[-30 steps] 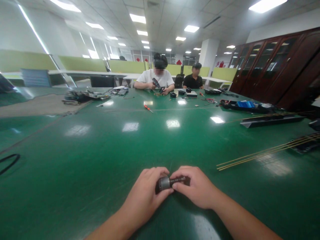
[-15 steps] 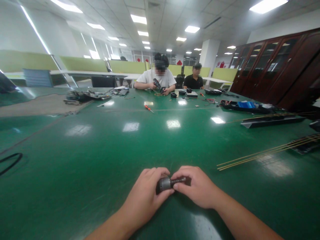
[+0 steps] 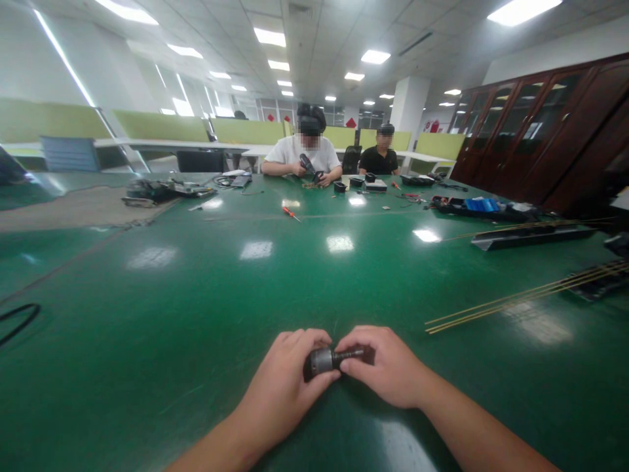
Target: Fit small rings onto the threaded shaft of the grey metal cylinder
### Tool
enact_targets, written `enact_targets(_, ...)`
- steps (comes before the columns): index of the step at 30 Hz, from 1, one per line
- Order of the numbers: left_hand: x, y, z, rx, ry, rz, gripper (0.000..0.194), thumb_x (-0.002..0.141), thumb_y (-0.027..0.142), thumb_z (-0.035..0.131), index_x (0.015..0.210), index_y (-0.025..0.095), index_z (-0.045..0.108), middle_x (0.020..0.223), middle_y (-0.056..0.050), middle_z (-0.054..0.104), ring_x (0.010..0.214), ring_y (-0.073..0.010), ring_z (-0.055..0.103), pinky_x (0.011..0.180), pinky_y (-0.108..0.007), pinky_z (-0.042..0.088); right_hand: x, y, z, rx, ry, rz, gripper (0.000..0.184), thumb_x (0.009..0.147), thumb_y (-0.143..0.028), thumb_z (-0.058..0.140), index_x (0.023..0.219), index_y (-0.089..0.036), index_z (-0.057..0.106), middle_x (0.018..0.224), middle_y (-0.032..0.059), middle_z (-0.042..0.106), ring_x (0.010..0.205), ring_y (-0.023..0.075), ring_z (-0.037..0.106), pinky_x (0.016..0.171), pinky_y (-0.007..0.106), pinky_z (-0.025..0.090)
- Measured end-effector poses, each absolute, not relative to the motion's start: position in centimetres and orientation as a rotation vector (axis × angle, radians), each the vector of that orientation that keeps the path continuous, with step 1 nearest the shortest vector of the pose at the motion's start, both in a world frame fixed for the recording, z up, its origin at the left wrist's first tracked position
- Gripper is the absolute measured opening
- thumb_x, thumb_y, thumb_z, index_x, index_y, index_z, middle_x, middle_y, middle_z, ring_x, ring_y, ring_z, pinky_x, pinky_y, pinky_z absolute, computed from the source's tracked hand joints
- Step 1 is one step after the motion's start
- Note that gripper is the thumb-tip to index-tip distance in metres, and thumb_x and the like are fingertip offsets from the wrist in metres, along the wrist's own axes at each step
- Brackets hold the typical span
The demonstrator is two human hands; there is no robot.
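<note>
Both my hands rest on the green table (image 3: pixel 196 295) near its front edge, closed together on one small metal part (image 3: pixel 325 360). It is a short grey cylinder with a thinner dark shaft sticking out to the right. My left hand (image 3: pixel 287 380) wraps its fingers round the cylinder end. My right hand (image 3: pixel 386 367) pinches the dark shaft end. Most of the part is hidden under my fingers.
Thin brass rods (image 3: pixel 515 301) lie to the right, with dark trays (image 3: pixel 531 236) beyond. A black cable loop (image 3: pixel 17 319) is at the left edge. A red screwdriver (image 3: pixel 291 212) lies mid-table. Two people (image 3: pixel 302 154) sit at the far side among tools.
</note>
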State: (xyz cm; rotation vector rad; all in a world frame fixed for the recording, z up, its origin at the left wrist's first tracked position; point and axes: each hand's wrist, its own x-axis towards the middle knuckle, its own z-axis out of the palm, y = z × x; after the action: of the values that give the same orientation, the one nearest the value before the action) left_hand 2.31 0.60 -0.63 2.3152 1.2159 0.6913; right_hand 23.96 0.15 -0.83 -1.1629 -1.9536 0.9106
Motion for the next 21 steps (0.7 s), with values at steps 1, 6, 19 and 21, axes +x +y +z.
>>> enact_targets(1, 2.3, 0.6, -0.7, 2.317, 1.216, 0.69, 0.024, 0.085, 0.028, 0.071, 0.106, 0.027, 0.062, 0.104, -0.002, 0.066, 0.095, -0.0247, 0.059, 0.083, -0.037, 0.045, 23.9, 0.1, -0.8, -1.162, -1.944, 0.916, 0.017, 0.079, -0.015, 0.071, 0.093, -0.022, 0.077, 0.086, 0.0015, 0.073, 0.08, 0.0184, 0.065, 0.075, 0.028, 0.046)
enact_targets(6, 2.4, 0.7, -0.7, 2.326, 1.223, 0.682, 0.018, 0.086, 0.029, 0.07, 0.101, 0.026, 0.062, 0.099, -0.002, 0.066, 0.092, -0.0243, 0.059, 0.081, -0.036, 0.045, 23.7, 0.1, -0.9, -1.169, -1.881, 0.955, 0.015, 0.076, -0.016, 0.073, 0.09, -0.021, 0.076, 0.084, 0.0015, 0.073, 0.078, 0.0182, 0.064, 0.072, 0.027, 0.046)
enact_targets(19, 0.3, 0.7, 0.5, 2.437, 1.32, 0.737, 0.02, 0.084, 0.025, 0.073, 0.1, 0.023, 0.061, 0.096, -0.002, 0.066, 0.093, -0.0258, 0.058, 0.084, -0.039, 0.044, 20.7, 1.3, -1.9, -1.069, -1.677, 1.129, 0.012, 0.078, -0.019, 0.071, 0.089, -0.018, 0.074, 0.081, 0.0012, 0.071, 0.071, 0.0162, 0.062, 0.069, 0.026, 0.049)
enact_targets(21, -0.1, 0.7, 0.9, 2.441, 1.357, 0.73, 0.02, 0.084, 0.026, 0.074, 0.099, 0.022, 0.061, 0.096, -0.003, 0.066, 0.093, -0.0263, 0.059, 0.083, -0.04, 0.044, 20.0, 1.5, -1.8, -1.044, -1.662, 1.146, 0.011, 0.078, -0.019, 0.07, 0.088, -0.017, 0.074, 0.081, 0.0017, 0.071, 0.072, 0.0166, 0.063, 0.071, 0.027, 0.05)
